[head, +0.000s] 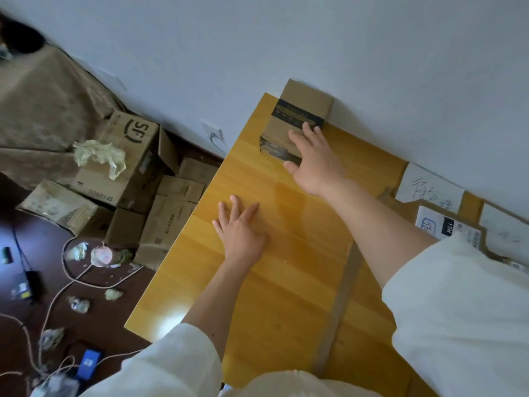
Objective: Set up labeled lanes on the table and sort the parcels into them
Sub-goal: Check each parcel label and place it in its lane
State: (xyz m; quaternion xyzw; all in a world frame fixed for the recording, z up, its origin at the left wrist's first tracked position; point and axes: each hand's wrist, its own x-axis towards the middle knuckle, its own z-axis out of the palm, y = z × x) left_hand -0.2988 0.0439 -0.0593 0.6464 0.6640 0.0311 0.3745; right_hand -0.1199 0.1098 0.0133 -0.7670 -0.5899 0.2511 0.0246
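My right hand lies across the near top edge of a small taped cardboard parcel, fingers spread and nearly straight, thumb down its near side; I judge it is pressing or steadying the parcel, not gripping it. The parcel sits at the far end of the desk, touching or almost touching the wall. My left hand rests flat on bare desk, fingers splayed, holding nothing. A strip of brown tape runs across the desk as a lane line, and beyond it to the right lies a handwritten paper label. The risk I see: with only a flat palm on it, the parcel could skid on the glossy wood or tip if pulled. More boxes wait on the floor beside the desk.
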